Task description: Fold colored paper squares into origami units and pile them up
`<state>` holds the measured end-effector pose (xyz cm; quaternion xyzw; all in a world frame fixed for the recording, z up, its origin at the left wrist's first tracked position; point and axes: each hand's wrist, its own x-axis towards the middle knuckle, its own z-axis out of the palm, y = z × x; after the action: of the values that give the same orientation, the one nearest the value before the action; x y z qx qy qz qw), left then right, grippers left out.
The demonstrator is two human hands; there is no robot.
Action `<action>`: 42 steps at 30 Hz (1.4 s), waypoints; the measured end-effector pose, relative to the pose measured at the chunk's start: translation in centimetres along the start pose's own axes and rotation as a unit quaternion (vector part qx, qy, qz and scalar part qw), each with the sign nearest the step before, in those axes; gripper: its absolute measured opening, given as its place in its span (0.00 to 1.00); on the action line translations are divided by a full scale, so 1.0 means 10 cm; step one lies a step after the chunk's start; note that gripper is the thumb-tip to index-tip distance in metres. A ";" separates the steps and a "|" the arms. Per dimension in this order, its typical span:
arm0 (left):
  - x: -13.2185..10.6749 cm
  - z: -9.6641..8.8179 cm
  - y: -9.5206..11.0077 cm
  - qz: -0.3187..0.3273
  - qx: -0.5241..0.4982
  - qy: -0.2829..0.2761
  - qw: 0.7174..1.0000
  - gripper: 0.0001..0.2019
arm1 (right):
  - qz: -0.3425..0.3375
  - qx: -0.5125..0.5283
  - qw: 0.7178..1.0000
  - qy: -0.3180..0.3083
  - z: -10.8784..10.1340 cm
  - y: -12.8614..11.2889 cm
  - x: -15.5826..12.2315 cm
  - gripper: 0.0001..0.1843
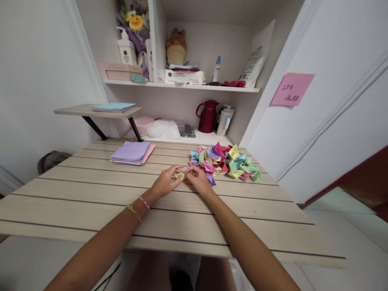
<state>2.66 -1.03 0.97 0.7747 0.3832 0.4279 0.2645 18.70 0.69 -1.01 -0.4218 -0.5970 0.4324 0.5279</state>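
A small yellow-green folded paper piece (180, 176) sits between my two hands at the middle of the wooden table (91, 202). My left hand (165, 182) pinches its left side with closed fingers. My right hand (198, 179) pinches its right side, fingers curled together. Just right of my hands lies a heap of folded coloured paper pieces (226, 162), pink, yellow, green, blue and purple. A stack of flat purple and pink paper sheets (132, 152) rests at the far left of the table.
A small raised shelf (75, 110) holding blue sheets stands at the back left. Behind the table are a red kettle (207, 116), a white jug (224, 120) and a pink box (144, 123). A white door with a pink note (292, 89) is at right.
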 end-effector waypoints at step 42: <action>0.04 0.01 0.00 -0.085 -0.133 0.071 0.985 0.27 | -0.109 -0.198 0.972 -0.058 -0.13 -0.19 -0.02 0.05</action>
<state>2.89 -0.71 1.10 0.6646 0.4051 0.5052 0.3728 19.91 0.08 0.84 -0.4246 -0.7426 0.2694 0.4423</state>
